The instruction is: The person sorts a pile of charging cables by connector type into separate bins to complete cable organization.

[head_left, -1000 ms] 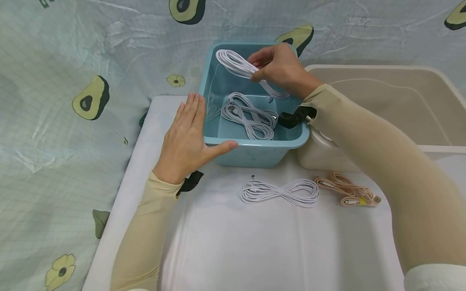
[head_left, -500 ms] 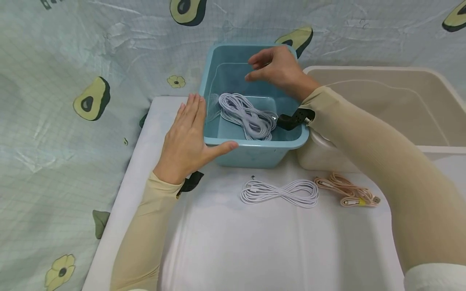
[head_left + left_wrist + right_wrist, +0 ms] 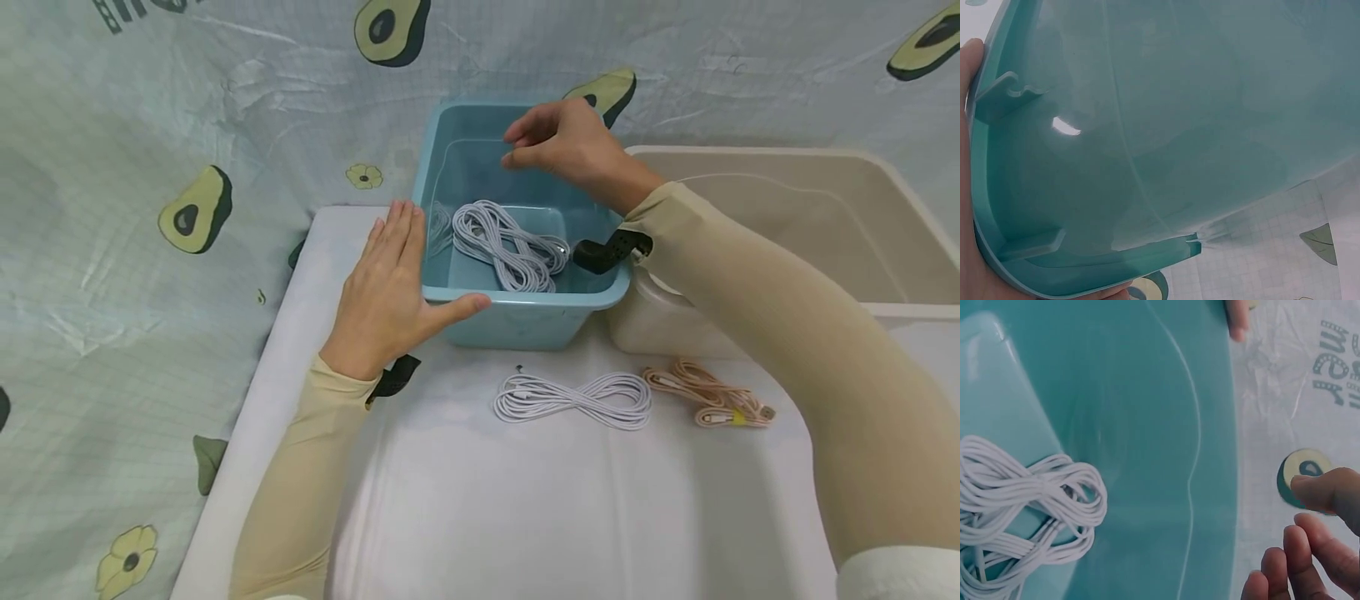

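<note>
A blue plastic bin (image 3: 517,321) stands at the back of the table with coiled white cables (image 3: 513,246) heaped on its floor. My left hand (image 3: 382,287) rests along the bin's near left corner, fingers straight and thumb spread over the front rim. Above the bin's back right part hovers my right hand (image 3: 566,150), nothing between its thumb and fingers. In the right wrist view its fingertips (image 3: 1297,540) stand apart from the thumb, and the white cable coils (image 3: 1035,500) lie below. The left wrist view shows the bin's outer wall (image 3: 1147,125) from underneath the rim.
Right of the blue bin stands a larger beige bin (image 3: 780,308). On the white table (image 3: 510,508) in front lie a white cable in a figure-eight coil (image 3: 573,400) and a pinkish cable bundle (image 3: 708,396) with a yellow tie. A patterned sheet (image 3: 277,100) hangs behind.
My right hand let go of a coiled white cable, which dropped onto the other in the blue bin. The left hand stayed at the rim. The head view tilted slightly.
</note>
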{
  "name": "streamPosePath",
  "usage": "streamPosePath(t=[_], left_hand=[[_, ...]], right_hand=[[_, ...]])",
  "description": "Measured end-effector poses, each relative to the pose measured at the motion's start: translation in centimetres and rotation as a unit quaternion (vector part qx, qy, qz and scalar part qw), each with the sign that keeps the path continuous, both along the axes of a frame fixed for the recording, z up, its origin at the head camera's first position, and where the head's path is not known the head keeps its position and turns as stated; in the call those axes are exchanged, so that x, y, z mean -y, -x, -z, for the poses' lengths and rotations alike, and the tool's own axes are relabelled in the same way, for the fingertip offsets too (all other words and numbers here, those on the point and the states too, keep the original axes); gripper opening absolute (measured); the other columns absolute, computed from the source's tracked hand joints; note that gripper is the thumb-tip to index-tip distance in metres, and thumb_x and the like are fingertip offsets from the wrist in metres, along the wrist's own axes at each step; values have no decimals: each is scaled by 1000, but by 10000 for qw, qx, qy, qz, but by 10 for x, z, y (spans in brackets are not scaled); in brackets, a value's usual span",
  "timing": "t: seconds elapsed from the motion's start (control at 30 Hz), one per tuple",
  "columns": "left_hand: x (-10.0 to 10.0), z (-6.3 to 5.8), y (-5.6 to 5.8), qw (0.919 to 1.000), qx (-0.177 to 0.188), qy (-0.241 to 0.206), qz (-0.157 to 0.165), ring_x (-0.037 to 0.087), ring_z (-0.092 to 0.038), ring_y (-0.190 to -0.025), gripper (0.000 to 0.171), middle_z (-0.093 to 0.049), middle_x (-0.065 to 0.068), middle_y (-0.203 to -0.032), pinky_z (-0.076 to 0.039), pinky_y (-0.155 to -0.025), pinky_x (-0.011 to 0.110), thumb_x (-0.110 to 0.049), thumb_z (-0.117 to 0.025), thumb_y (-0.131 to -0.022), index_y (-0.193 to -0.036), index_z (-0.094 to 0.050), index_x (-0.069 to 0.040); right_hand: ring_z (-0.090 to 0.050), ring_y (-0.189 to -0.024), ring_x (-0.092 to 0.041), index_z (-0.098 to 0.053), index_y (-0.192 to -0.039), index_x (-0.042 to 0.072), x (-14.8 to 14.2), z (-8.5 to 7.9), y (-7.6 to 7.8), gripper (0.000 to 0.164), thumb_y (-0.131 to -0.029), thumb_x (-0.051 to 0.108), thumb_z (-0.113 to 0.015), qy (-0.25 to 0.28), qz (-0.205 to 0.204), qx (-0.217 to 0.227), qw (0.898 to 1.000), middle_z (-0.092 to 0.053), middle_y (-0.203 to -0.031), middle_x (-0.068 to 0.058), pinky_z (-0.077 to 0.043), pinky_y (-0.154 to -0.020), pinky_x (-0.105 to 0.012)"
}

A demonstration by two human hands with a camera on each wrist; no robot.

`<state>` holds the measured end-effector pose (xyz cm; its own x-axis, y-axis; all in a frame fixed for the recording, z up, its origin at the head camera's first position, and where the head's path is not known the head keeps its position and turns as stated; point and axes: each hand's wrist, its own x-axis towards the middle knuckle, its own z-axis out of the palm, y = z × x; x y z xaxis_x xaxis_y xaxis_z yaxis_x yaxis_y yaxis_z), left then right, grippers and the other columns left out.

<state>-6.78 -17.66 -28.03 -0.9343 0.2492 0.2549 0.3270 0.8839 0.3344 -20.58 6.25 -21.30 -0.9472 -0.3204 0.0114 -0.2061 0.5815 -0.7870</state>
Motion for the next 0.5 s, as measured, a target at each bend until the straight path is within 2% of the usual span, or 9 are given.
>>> streamPosePath(t=[0.2, 0.5], left_hand=[[3, 2, 5, 10000, 44, -9, 40, 30, -13, -165, 123, -16, 20, -173, -8, -137, 44, -77, -69, -83, -163, -19, 2], [8, 5, 14, 9999, 95, -64, 61, 31, -13, -165, 122, -13, 19, -174, -7, -137, 44, -74, -69, -84, -164, -17, 2]], right_hand=[[-61, -100, -11, -73, -120, 16, 2, -7, -10, 30, -92, 26, -78, 181, -192, -70, 9996, -66, -98, 11, -49, -88, -29], [-63, -97, -16, -74, -116, 17, 5, -14, -30, 25, -93, 28, -77, 352, -496, -270, 9978, -68, -95, 8, -51, -87, -29]])
